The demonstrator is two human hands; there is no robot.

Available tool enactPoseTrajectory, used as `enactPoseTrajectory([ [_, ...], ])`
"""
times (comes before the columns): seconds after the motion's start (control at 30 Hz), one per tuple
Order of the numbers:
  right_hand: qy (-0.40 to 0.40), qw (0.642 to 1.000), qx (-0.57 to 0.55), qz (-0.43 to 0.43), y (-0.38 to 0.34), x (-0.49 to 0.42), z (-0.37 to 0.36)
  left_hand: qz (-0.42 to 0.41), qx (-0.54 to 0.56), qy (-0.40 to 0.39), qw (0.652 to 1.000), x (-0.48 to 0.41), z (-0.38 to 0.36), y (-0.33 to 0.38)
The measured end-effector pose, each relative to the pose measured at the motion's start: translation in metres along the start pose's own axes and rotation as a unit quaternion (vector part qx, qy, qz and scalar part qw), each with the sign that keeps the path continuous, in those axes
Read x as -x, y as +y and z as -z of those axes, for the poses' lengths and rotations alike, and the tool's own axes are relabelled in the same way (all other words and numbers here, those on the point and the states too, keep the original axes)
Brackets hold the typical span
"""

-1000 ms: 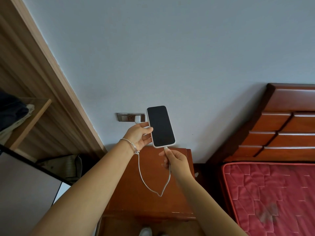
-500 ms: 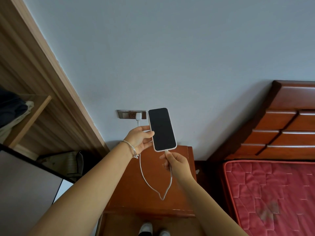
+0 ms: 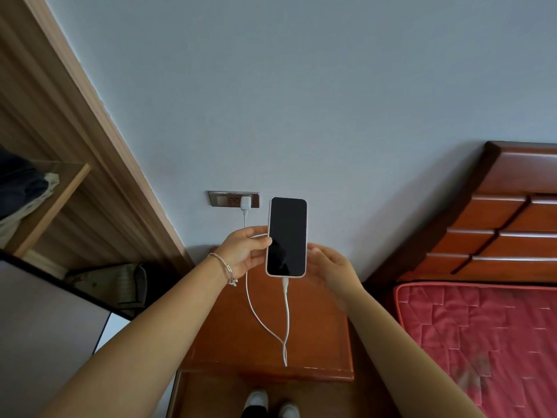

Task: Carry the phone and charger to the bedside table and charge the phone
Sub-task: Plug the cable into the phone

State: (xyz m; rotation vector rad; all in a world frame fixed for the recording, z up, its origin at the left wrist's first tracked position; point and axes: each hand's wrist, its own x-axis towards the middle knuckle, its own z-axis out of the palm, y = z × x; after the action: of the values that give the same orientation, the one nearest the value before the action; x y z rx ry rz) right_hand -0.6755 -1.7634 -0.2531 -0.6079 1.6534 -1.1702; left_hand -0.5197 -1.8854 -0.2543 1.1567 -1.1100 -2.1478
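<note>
A phone [image 3: 287,236] with a dark screen and a white case is held upright above the wooden bedside table [image 3: 229,336]. My left hand [image 3: 245,250] grips its left edge. My right hand [image 3: 328,267] touches its right edge, fingers spread and blurred. The white charger plug [image 3: 245,203] sits in the wall socket [image 3: 223,199]. Its white cable [image 3: 285,321] hangs in a loop over the table and its end is plugged into the phone's bottom.
A red mattress [image 3: 482,336] and a wooden headboard [image 3: 506,218] stand to the right. A wooden wardrobe [image 3: 54,164] with folded clothes on a shelf is on the left. A bag [image 3: 120,282] lies at its foot. My shoes [image 3: 268,402] show below the table.
My right hand has let go of the cable's end, which now sits in the phone, and moved up to the phone's right edge. The phone has shifted slightly lower.
</note>
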Motion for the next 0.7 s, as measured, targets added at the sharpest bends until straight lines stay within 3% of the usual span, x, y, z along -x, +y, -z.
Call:
enactPoseTrajectory([
  [0.7, 0.053, 0.998, 0.028, 0.010, -0.008, -0.017, 0.002, 0.005, 0.028, 0.011, 1.000, -0.002, -0.006, -0.010],
])
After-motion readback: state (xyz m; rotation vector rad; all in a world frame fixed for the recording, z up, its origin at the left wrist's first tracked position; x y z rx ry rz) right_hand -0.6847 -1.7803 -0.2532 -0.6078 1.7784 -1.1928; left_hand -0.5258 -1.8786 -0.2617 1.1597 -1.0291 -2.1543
